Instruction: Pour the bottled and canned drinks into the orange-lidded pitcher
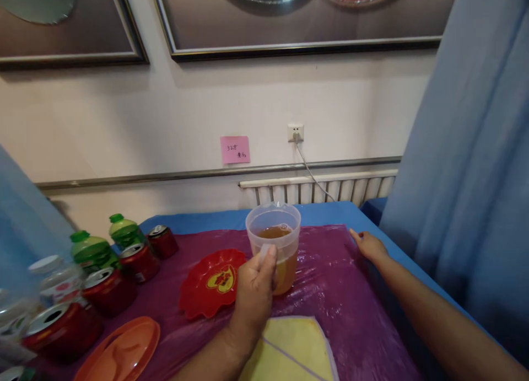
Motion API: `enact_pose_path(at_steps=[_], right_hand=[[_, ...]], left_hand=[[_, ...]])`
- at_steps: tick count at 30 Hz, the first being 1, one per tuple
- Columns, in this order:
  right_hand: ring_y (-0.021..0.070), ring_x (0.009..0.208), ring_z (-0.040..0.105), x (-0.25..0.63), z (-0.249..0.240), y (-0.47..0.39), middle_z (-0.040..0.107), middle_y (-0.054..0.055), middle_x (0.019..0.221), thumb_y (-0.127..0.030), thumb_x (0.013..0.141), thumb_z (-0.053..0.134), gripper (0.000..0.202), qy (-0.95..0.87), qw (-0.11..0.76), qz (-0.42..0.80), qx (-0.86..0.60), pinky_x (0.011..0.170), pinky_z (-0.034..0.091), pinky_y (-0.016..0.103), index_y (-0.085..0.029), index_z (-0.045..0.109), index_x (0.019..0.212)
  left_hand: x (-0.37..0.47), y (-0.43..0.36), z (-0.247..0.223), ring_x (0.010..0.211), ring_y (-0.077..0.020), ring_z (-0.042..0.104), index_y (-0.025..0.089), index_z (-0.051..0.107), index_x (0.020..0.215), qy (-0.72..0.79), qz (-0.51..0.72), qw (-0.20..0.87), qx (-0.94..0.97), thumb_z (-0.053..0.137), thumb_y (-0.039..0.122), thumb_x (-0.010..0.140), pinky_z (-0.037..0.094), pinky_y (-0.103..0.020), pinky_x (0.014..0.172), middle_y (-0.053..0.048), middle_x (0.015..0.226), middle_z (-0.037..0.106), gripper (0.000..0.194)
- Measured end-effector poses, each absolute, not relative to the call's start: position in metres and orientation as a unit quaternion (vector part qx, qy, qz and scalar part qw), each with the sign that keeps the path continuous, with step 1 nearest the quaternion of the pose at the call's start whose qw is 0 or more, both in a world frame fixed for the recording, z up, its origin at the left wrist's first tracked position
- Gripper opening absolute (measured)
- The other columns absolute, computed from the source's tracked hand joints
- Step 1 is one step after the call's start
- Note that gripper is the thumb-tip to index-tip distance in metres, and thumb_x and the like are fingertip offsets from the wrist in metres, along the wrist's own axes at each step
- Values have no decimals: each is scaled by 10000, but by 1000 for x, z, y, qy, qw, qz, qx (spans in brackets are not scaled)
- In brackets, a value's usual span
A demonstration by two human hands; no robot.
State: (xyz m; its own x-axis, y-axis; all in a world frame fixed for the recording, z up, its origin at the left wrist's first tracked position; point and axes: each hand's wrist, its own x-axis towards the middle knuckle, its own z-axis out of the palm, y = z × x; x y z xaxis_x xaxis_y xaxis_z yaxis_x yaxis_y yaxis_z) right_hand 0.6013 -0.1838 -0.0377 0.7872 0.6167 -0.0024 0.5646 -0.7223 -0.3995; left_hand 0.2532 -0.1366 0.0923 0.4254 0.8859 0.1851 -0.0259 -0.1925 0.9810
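Note:
A translucent plastic pitcher [284, 259] with amber liquid in it is upright at the middle of the table. My left hand [257, 284] is wrapped round its handle, thumb on top. At the right edge of the purple plastic sheet [330, 287], my right hand [367, 245] touches the sheet's far right corner; whether its fingers pinch the plastic is too small to tell. Just left of the pitcher lies a red scalloped plate [194, 287] with a yellow print. A yellow cloth [295, 345] with pale edging lies nearer, partly behind my left forearm.
Open red cans [109, 295], green-capped bottles [93, 251] and a white-capped bottle [58, 282] stand at the left. An orange lid [124, 350] lies near them. Behind the blue-covered table are a radiator [330, 188] and a plugged-in cord. Blue curtains [458, 149] hang on both sides.

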Motion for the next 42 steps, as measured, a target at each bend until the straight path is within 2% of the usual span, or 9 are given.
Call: enact_pose_path(at_steps=[3,5,8,13,17,20,24,34,42], right_hand=[[290,1079,691,601,-24,-235,733,213,1143,-464,1053,260,589,-300,186,71,-933,844,473,333,-65,666,1203],[266,1017,704,582,-22,-286,757,155,1071,-448,1042,303,513,-302,180,79,-933,808,465,314,-127,701,1086],[244,800,711,524,-37,-368,755,77,834,-551,1003,353,503,-322,173,118,-923,690,451,318,-213,685,835],[224,771,699,428,-83,-448,728,49,874,-665,885,479,449,-298,248,113,-915,723,483,317,-249,648,864],[217,753,687,405,-89,-446,707,50,815,-539,933,456,346,-306,260,51,-915,725,468,313,-255,573,774],[206,674,683,409,-77,-435,696,28,716,-440,997,391,327,-285,223,51,-931,634,414,296,-258,516,755],[213,696,704,418,-65,-432,722,23,713,-353,994,453,225,-286,169,68,-941,595,355,281,-253,526,807],[238,711,714,417,-47,-436,738,49,774,-405,1023,365,281,-308,131,32,-942,572,324,297,-257,542,863],[225,656,699,434,-58,-446,704,26,666,-382,983,450,234,-286,154,74,-943,572,356,294,-254,517,798]], left_hand=[[250,-134,93,451,-89,314,228,380,552,323,419,553,644,544,702,851,275,-225,434,77,475,334,583],[246,-134,96,450,-89,316,226,381,546,314,415,562,643,552,691,855,280,-225,433,78,476,327,583],[240,-134,99,447,-88,305,225,378,541,301,409,578,639,555,666,867,281,-225,428,79,482,320,576],[229,-135,99,440,-94,286,235,360,541,288,408,586,638,538,625,887,277,-230,413,78,481,309,551],[220,-137,99,439,-99,285,236,372,539,289,402,585,642,533,604,890,265,-232,404,72,482,315,533],[216,-140,100,440,-99,265,237,368,540,290,398,587,643,527,601,888,251,-230,399,71,483,306,529],[212,-142,100,431,-101,260,245,356,537,297,389,578,653,528,625,871,261,-232,390,68,467,314,534],[208,-140,91,430,-110,290,244,394,545,285,372,590,657,540,624,866,278,-243,390,64,470,340,518],[205,-141,88,413,-97,281,240,369,534,276,365,609,648,562,654,857,244,-237,387,79,470,303,560]])
